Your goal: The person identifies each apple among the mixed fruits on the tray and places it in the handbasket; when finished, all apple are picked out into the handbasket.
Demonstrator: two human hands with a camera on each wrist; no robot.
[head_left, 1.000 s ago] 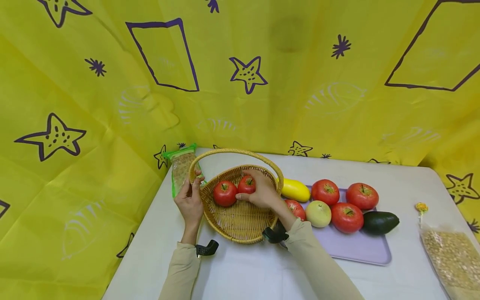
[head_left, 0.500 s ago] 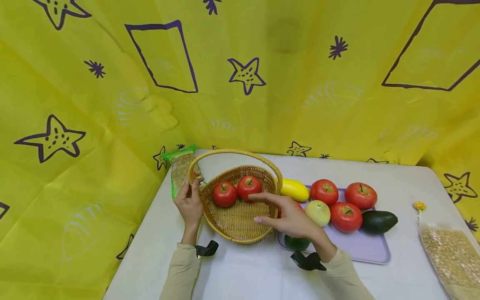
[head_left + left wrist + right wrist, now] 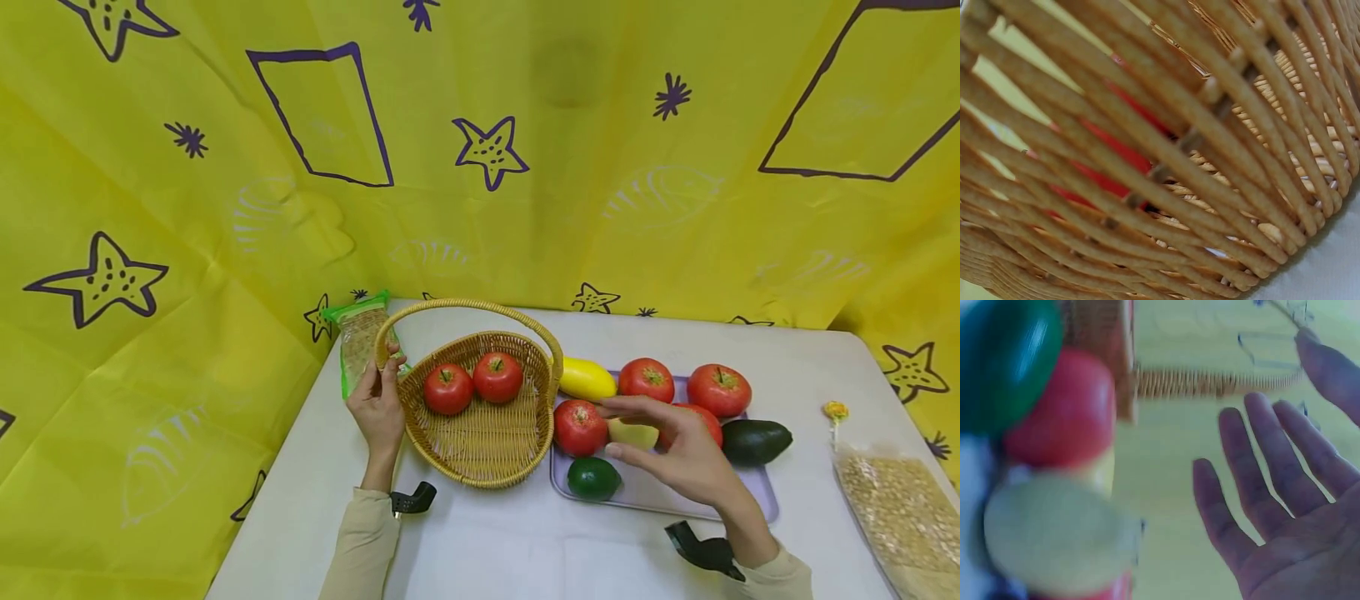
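Observation:
My left hand [image 3: 378, 412] pinches the left side of the arched handle [image 3: 480, 305] of a wicker basket [image 3: 480, 454]. Inside the basket, towards its back, two red apples [image 3: 448, 389] sit side by side. The left wrist view shows the basket's woven wall [image 3: 1166, 144] close up, with red showing through its gaps. My right hand [image 3: 686, 450] is over the lilac tray [image 3: 660, 498], thumb and fingers apart, holding nothing. It partly covers a pale round fruit [image 3: 630, 434] and a red apple [image 3: 701, 423]. In the right wrist view the fingers [image 3: 1260, 469] are spread.
Also on the tray are a red apple [image 3: 581, 428], a green lime-like fruit [image 3: 593, 478], a dark avocado [image 3: 756, 442] and a yellow oblong fruit [image 3: 587, 379]. A green-edged packet [image 3: 362, 329] lies behind my left hand. A bag of grains [image 3: 900, 508] and small yellow flower [image 3: 836, 410] lie right.
My right hand has let go of the second apple inside the basket, come out of it and moved right over the tray. The left hand has stayed on the handle.

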